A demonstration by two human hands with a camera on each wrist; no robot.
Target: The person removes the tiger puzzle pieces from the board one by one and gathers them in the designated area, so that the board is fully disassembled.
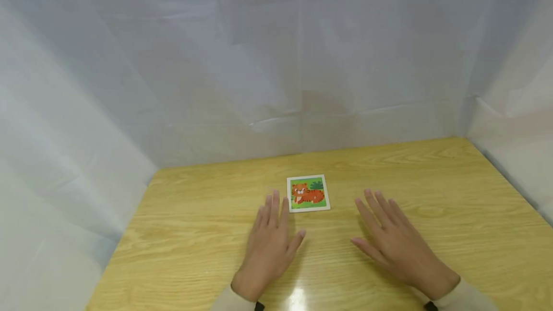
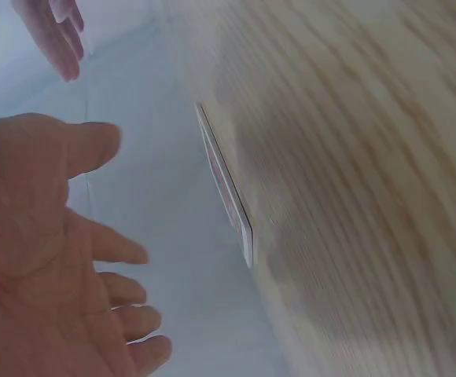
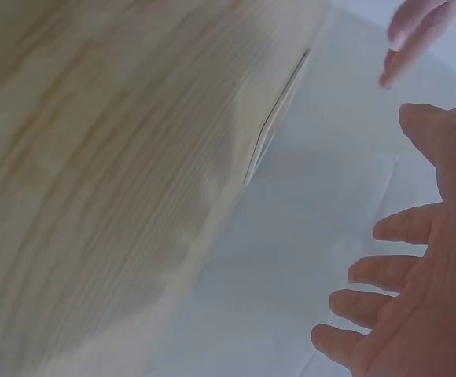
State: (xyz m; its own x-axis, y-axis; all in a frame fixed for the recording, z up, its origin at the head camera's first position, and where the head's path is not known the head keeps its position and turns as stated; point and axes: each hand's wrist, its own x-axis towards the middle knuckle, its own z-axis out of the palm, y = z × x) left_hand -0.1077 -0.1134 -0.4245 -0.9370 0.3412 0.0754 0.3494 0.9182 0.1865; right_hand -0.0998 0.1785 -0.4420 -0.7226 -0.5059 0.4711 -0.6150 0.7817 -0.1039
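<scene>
On the wooden bench (image 1: pixel 190 234), flat tiger picture (image 1: pixel 308 194) within white border (image 1: pixel 308 209), left hand (image 1: pixel 269 244) just beside its left edge, right hand (image 1: pixel 399 248) apart at right, both released and straight-fingered.

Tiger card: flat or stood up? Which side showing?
Flat, picture side up. The head view shows the printed face of the tiger card; both wrist views show it nearly edge-on, lying along the table.

Both sleeves (image 1: pixel 464 297) and the table (image 1: pixel 181 234) run off the bottom of the head view. In the left wrist view, the left hand (image 2: pixel 43 251) is cut off at the lower left, and the card (image 2: pixel 226 190) looks too thin to see its front.
</scene>
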